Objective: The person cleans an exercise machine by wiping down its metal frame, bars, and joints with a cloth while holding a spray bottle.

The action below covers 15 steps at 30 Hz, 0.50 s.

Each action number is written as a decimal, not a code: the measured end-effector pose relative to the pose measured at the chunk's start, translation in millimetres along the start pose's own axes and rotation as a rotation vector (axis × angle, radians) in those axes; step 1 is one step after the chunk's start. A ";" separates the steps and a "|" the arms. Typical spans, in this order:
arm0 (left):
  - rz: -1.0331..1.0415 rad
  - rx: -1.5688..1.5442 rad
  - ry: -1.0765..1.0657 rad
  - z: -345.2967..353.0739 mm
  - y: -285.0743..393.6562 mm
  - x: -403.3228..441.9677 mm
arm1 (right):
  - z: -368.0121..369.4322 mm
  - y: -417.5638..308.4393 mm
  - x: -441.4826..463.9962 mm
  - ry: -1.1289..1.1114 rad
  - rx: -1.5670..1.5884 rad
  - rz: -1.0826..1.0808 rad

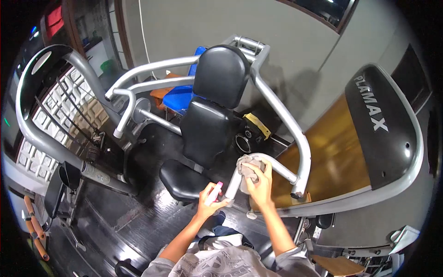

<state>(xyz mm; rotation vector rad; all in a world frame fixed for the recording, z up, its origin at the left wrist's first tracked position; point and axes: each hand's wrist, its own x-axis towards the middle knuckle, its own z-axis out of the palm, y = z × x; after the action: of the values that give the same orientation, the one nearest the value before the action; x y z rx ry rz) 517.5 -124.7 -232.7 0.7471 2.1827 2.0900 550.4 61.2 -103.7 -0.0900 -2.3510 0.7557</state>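
Observation:
My right hand [260,183] is closed on a greyish-beige cloth [248,171], pressing it around the bend of the machine's silver handle [276,162]. Part of the cloth hangs below the bar. In my left hand [207,201] is a small white bottle with a pink top [213,194], tilted upward. The thumb of that hand reaches to the lower end of the handle. Between the two side frames stands the black padded seat [184,179] with its two-part backrest [220,76].
A gold and black panel marked PLAMAX [374,111] stands on the right. To the left is a curved grey frame [34,131] with cables. Behind the backrest are a blue chair [179,98] and a black speaker-like box with a yellow cloth [257,125].

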 end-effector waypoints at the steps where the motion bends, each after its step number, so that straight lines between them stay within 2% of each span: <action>1: 0.055 0.062 -0.008 -0.8 -1.1 0.7 | 9.0 1.5 -12.4 0.022 0.085 0.118; 5: 0.096 0.037 -0.037 -0.6 -10.4 2.0 | 26.3 -1.6 -52.9 0.068 0.366 0.420; 6: 0.131 0.048 -0.039 -0.9 -13.1 3.0 | 19.5 -10.7 -56.8 0.024 0.306 0.399; 9: 0.231 0.094 -0.053 -3.2 -16.3 5.1 | 15.2 -5.0 -85.4 -0.123 0.433 0.501; 11: 0.331 0.111 -0.049 -3.9 -16.2 9.1 | 23.0 0.8 -102.7 -0.111 0.524 0.552; 12: 0.331 0.107 -0.058 -2.3 -17.3 8.9 | 24.4 -1.9 -103.9 -0.114 0.620 0.590; 14: 0.295 0.058 -0.031 -1.4 -19.3 6.9 | 26.9 -2.9 -97.0 -0.147 0.544 0.651; 15: 0.311 0.077 -0.022 -1.4 -18.5 7.6 | 33.7 3.8 -92.3 -0.075 0.620 0.655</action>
<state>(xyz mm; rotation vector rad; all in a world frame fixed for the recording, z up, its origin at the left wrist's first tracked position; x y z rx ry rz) 504.4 -123.0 -247.7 1.1795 2.2725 2.1209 601.4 24.4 -179.3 -0.5825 -2.0394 1.7897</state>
